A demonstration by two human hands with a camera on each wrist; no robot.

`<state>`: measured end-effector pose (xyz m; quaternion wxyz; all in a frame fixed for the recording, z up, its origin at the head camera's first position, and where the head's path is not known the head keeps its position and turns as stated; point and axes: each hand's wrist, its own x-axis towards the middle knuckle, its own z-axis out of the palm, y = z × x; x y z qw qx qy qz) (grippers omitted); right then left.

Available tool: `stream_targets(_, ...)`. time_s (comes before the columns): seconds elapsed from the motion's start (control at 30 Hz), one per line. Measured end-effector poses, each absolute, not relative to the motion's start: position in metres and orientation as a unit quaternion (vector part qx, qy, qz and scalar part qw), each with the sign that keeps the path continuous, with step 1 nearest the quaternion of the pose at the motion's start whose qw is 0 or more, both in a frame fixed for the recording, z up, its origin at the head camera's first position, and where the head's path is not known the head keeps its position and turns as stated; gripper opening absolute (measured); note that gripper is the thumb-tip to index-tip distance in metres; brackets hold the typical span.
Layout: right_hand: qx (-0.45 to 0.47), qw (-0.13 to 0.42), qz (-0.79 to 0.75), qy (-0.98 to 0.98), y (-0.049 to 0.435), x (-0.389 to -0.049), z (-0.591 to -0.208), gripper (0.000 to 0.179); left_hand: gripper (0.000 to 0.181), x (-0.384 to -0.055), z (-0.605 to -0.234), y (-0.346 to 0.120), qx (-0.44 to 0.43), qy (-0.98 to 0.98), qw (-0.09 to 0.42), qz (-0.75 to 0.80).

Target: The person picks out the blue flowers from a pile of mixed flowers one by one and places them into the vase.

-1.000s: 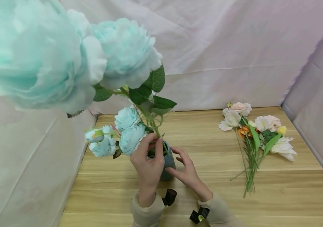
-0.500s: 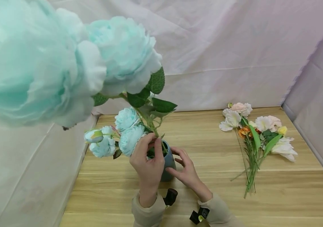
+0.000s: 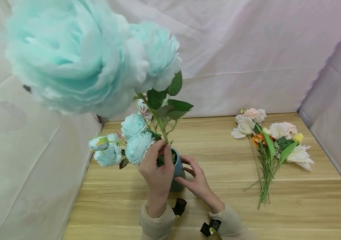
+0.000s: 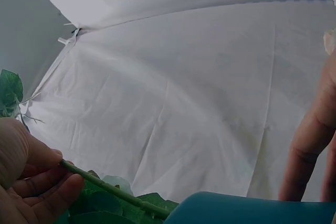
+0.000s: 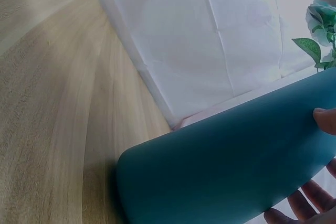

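Note:
My left hand pinches the green stem of an artificial peony spray between thumb and fingers, just above the vase mouth. Its large pale turquoise bloom rises close to the head camera, with a second bloom behind it and dark green leaves lower down. The stem slants into the blue-teal vase, which stands upright on the table. My right hand holds the vase by its right side, thumb and fingers around it. Smaller turquoise peonies lean out leftward from the vase.
On the right of the wooden table lies a bunch of artificial flowers, white, pink, orange and yellow, its green stems pointing toward the front. White cloth hangs behind and at both sides. A small black camera sits at each wrist.
The large turquoise blooms and their leaves have swung right, after first dipping slightly. My left hand keeps its pinch on the stem; the right hand and the vase stay put.

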<state>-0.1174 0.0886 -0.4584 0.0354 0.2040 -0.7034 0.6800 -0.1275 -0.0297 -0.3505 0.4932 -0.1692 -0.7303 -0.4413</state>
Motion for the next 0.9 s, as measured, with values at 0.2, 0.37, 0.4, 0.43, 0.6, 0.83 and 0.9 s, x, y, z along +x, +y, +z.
stream_targets(0.2,0.203,0.034,0.679,-0.705,0.088,-0.117,-0.457,0.061,0.007,-0.128,-0.355,-0.032,-0.176,-0.734,0.487,-0.44)
stream_targets(0.37,0.207,0.036,0.676,-0.706,0.088,-0.117,-0.457,0.062,0.007,-0.128,-0.361,-0.032,-0.168,-0.742,0.487,-0.429)
stream_targets(0.4,0.208,0.037,0.675,-0.706,0.088,-0.117,-0.457,0.062,0.007,-0.128,-0.362,-0.032,-0.166,-0.743,0.488,-0.427)
stream_targets(0.43,0.21,0.038,0.675,-0.707,0.088,-0.117,-0.458,0.062,0.007,-0.128,-0.363,-0.032,-0.165,-0.744,0.488,-0.426)
stream_targets(0.6,0.217,0.046,0.672,-0.706,0.087,-0.118,-0.458,0.062,0.01,-0.127,-0.368,-0.032,-0.164,-0.742,0.488,-0.429)
stream_targets(0.83,0.218,0.047,0.678,-0.7,0.087,-0.118,-0.46,0.061,0.012,-0.123,-0.373,-0.033,-0.158,-0.745,0.48,-0.435)
stream_targets(0.9,0.22,0.049,0.68,-0.698,0.087,-0.118,-0.46,0.061,0.012,-0.122,-0.375,-0.033,-0.158,-0.748,0.478,-0.431)
